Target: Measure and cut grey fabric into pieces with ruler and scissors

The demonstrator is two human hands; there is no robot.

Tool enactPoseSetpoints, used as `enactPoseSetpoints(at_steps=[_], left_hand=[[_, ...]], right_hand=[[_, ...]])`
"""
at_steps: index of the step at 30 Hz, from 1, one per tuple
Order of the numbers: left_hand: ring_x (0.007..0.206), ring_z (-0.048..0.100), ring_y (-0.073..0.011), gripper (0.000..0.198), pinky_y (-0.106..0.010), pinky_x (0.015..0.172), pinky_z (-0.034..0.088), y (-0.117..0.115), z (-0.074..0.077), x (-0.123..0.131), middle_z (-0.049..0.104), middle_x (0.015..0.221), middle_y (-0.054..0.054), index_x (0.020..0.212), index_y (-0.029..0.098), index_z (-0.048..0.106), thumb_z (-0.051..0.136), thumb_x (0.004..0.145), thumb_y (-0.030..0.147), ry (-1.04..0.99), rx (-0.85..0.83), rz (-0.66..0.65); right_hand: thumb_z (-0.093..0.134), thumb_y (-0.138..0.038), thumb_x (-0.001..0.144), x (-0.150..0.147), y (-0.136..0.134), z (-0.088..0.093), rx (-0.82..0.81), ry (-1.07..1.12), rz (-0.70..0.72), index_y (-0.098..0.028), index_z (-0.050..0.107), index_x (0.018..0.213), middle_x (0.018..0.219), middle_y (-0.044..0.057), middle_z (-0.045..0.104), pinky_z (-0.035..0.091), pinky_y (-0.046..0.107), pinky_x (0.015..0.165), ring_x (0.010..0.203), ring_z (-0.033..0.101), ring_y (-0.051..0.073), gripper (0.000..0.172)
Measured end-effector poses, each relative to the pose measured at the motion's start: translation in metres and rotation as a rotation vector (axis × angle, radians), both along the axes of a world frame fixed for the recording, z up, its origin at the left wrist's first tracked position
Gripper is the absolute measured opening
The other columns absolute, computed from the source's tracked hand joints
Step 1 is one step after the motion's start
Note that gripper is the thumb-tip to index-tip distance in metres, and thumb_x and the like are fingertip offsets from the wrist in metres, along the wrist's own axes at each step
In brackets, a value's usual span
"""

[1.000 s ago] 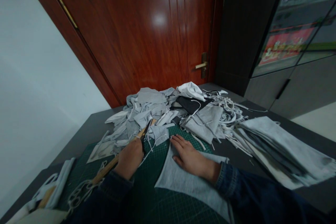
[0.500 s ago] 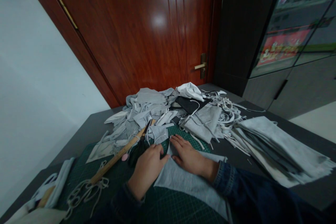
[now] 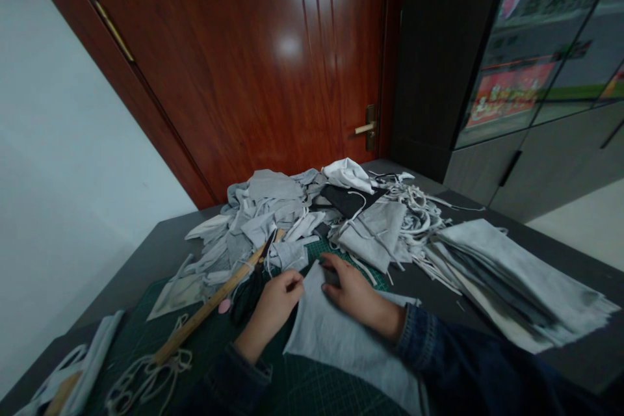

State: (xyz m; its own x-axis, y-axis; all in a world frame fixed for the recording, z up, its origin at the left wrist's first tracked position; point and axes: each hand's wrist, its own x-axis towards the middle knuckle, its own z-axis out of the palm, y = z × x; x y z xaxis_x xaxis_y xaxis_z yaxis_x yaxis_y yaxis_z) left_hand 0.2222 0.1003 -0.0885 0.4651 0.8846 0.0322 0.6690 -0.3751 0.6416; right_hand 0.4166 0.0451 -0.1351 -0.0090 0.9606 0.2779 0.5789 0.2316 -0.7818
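Observation:
A grey fabric piece (image 3: pixel 341 344) lies on the green cutting mat (image 3: pixel 348 260), its upper corner raised and bent. My right hand (image 3: pixel 355 296) curls around that corner, thumb beneath it. My left hand (image 3: pixel 277 307) has its fingers bunched at the fabric's left edge; whether they pinch it I cannot tell. Just left of that hand, black-handled scissors (image 3: pixel 248 296) rest on the mat beside a wooden ruler (image 3: pixel 209 304). A heap of grey fabric scraps (image 3: pixel 273 208) rises beyond both hands.
White cord loops (image 3: pixel 149 374) lie at the mat's near left. A stack of grey fabric pieces (image 3: pixel 517 279) sits at the right, with tangled white strips (image 3: pixel 419 214) behind it. The dark table's far edge meets a wooden door (image 3: pixel 234 65) and dark cabinets (image 3: pixel 560 169).
My left hand has let go of the scissors, which now lie on the mat, and has moved onto the fabric's edge. My right hand has raised the fabric's upper corner.

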Motion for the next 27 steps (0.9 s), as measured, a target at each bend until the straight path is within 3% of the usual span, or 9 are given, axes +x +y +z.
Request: enactPoseSetpoints(at_steps=[4,8,11,13,15,19,23,27], left_hand=[[0.063,0.065,-0.0181,0.022,-0.027,0.060,0.050,0.002,-0.007,-0.003,0.066,0.070,0.000,0.079,0.021,0.063,0.045,0.082,0.034,-0.084,-0.074,0.005],[0.065,0.066,-0.0194,0.027,-0.030,0.063,0.053,0.008,-0.007,-0.012,0.067,0.072,-0.002,0.085,0.021,0.064,0.042,0.088,0.038,-0.123,-0.051,0.071],[0.090,0.069,-0.0226,0.023,-0.037,0.088,0.055,0.011,0.001,-0.020,0.073,0.094,-0.007,0.091,0.022,0.068,0.048,0.087,0.031,-0.125,0.115,0.139],[0.112,0.065,-0.0248,0.023,-0.041,0.108,0.048,0.009,0.007,-0.021,0.072,0.114,-0.009,0.098,0.022,0.072,0.054,0.084,0.028,-0.119,0.253,0.144],[0.122,0.061,-0.0263,0.026,-0.043,0.113,0.044,0.002,0.011,-0.016,0.071,0.123,-0.009,0.104,0.022,0.074,0.058,0.085,0.031,-0.108,0.286,0.120],[0.113,0.067,-0.0262,0.035,-0.040,0.101,0.053,-0.014,0.004,0.000,0.074,0.122,-0.010,0.113,0.021,0.073,0.067,0.081,0.033,-0.100,0.083,0.032],[0.089,0.072,-0.0224,0.025,-0.032,0.082,0.056,-0.014,-0.007,0.006,0.078,0.099,-0.007,0.100,0.019,0.071,0.064,0.076,0.026,-0.140,-0.111,-0.043],[0.091,0.072,-0.0248,0.027,-0.035,0.084,0.054,0.000,-0.004,-0.007,0.078,0.092,-0.006,0.096,0.020,0.070,0.053,0.083,0.037,-0.234,-0.016,0.105]], right_hand=[[0.064,-0.005,0.077,0.006,0.006,-0.002,-0.060,0.057,-0.035,-0.021,0.053,0.141,0.114,0.009,0.072,0.053,0.039,0.097,0.107,0.069,0.025,0.066],[0.059,-0.001,0.075,0.008,0.010,-0.005,-0.070,0.108,-0.080,-0.022,0.058,0.133,0.104,0.005,0.072,0.053,0.035,0.089,0.096,0.069,0.022,0.062],[0.058,0.000,0.075,0.009,0.011,-0.008,-0.049,0.172,-0.075,-0.023,0.059,0.129,0.100,0.003,0.071,0.053,0.034,0.086,0.093,0.068,0.021,0.059],[0.057,-0.001,0.075,0.009,0.011,-0.008,-0.039,0.227,-0.056,-0.023,0.060,0.127,0.098,0.003,0.070,0.054,0.033,0.083,0.090,0.068,0.020,0.057],[0.057,-0.003,0.075,0.009,0.010,-0.008,-0.028,0.288,-0.038,-0.023,0.059,0.126,0.096,0.002,0.069,0.054,0.033,0.082,0.088,0.067,0.020,0.055],[0.060,-0.008,0.077,0.008,0.009,-0.005,-0.002,0.392,0.020,-0.021,0.059,0.125,0.093,0.002,0.066,0.054,0.034,0.085,0.088,0.067,0.020,0.050],[0.061,-0.011,0.078,0.011,0.011,-0.005,-0.006,0.437,0.059,-0.022,0.058,0.128,0.092,0.001,0.067,0.054,0.034,0.082,0.087,0.067,0.020,0.050],[0.071,-0.015,0.075,0.023,0.015,-0.006,-0.085,0.462,0.126,-0.021,0.059,0.127,0.088,-0.001,0.067,0.053,0.031,0.075,0.081,0.066,0.018,0.054]])
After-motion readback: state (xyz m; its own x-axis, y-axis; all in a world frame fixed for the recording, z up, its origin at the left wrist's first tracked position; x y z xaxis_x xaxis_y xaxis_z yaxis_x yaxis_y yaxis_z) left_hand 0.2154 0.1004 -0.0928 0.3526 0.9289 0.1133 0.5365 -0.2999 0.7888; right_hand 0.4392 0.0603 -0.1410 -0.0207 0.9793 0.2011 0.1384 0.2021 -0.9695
